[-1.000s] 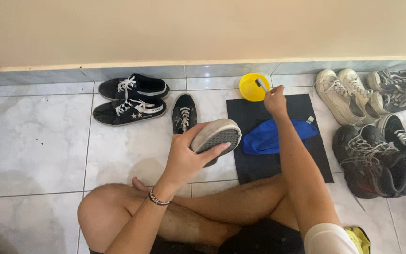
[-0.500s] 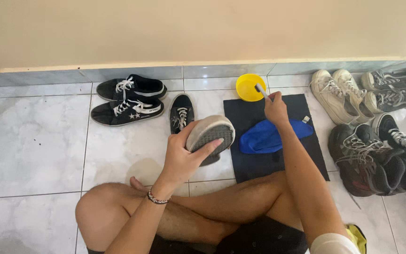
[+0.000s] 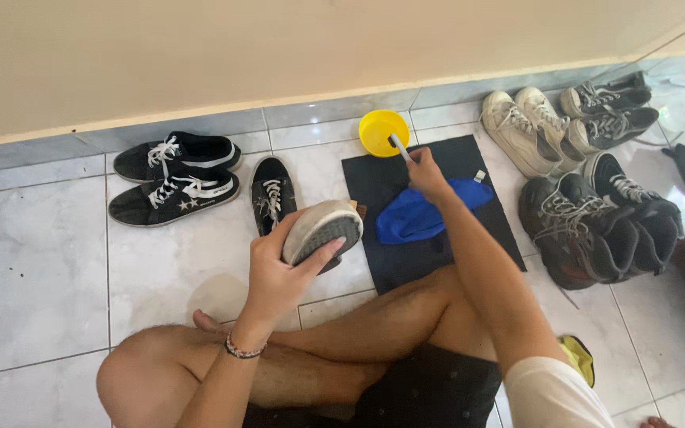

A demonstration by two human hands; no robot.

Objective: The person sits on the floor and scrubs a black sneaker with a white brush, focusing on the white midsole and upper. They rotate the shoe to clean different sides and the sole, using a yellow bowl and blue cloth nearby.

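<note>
- Gripping a sneaker (image 3: 323, 232) sole-up, the left hand (image 3: 279, 273) wraps its fingers (image 3: 328, 255) around the heel; pale rubber rim, grey ridged tread, dark upper beneath.
- Right hand (image 3: 426, 174) has its fingers closed on a small brush (image 3: 399, 146), whose tip sits over the yellow bowl (image 3: 380, 131).
- Sneaker hangs just left of the black mat (image 3: 438, 238), above the tiled floor (image 3: 33, 269).
- Blue cloth (image 3: 418, 215) lies on the mat, below the bowl.

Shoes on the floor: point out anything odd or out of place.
One black sneaker lies alone by the mat; its likely mate, sole up, is in the left hand. Other shoes sit in pairs. Nothing spilled.
</note>
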